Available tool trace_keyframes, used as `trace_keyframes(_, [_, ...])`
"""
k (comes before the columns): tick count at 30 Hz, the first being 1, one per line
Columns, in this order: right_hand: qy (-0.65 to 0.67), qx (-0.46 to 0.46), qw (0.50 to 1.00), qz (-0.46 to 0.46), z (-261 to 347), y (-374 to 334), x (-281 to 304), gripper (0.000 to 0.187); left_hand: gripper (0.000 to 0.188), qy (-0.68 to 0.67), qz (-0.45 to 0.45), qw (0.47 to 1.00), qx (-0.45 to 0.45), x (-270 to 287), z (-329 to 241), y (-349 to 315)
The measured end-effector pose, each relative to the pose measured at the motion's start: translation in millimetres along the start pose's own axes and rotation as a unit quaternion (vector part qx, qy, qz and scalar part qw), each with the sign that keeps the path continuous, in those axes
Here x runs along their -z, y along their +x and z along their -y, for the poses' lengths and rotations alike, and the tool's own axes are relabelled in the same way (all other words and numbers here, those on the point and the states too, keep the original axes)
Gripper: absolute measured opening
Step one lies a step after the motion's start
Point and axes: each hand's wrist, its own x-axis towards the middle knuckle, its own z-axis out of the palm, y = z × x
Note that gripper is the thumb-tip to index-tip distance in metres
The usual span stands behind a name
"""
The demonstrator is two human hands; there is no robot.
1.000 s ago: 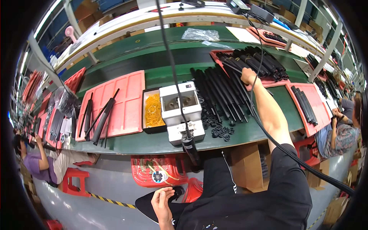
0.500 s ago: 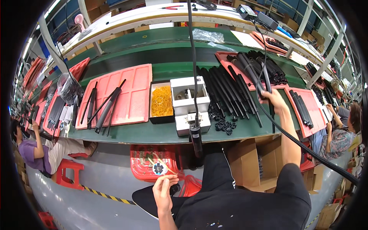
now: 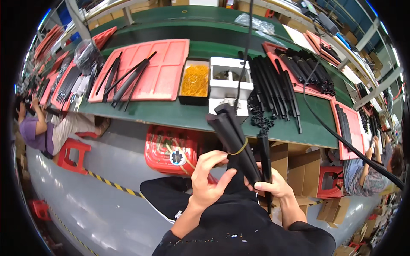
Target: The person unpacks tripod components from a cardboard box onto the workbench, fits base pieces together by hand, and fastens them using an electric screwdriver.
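Observation:
In front of my body, my right hand (image 3: 275,183) is closed around the lower end of a bundle of black tubes (image 3: 228,132). A yellow rubber band (image 3: 240,147) circles the bundle, which tilts up and to the left. A separate black tube (image 3: 265,158) stands nearly upright beside it, also in the right hand's grip. Close to the bundle's left side is my left hand (image 3: 211,177), thumb and fingers spread. Its fingertips come near the tubes; I cannot tell whether they touch.
On the green bench (image 3: 162,113) lie a pink tray (image 3: 166,77) with black tubes, a box of yellow rubber bands (image 3: 195,81), a white fixture (image 3: 232,77) and rows of black tubes (image 3: 273,85). Small black parts (image 3: 261,121) sit near the edge. A cable (image 3: 326,123) crosses the right. People sit at both sides.
My right hand has come back from the bench's right side, bringing the banded bundle and the separate tube toward my body. The left hand has risen and spread beside the bundle. The view has shifted.

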Motion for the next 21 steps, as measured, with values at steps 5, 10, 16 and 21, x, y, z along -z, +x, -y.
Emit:
trace_keyframes(5, [-0.172, 0.036, 0.984, 0.009, -10, 18, -19, 0.039, 0.037, 0.205, -0.132, 0.965, -0.093, 16, 2, 15])
trace_keyframes(10, [-0.288, 0.07, 0.955, 0.007, -2, 26, -36, 0.034, 0.023, 0.33, -0.1, 0.93, -0.129, 37, 3, 17])
trace_keyframes(16, [-0.287, 0.037, 0.957, 0.005, 0, 16, -20, 0.046, 0.017, 0.299, -0.056, 0.948, -0.089, 52, 35, 42])
trace_keyframes(21, [-0.23, -0.013, 0.973, -0.03, -12, -5, -11, 0.04, 0.005, 0.344, -0.081, 0.929, -0.111, 73, 84, 149])
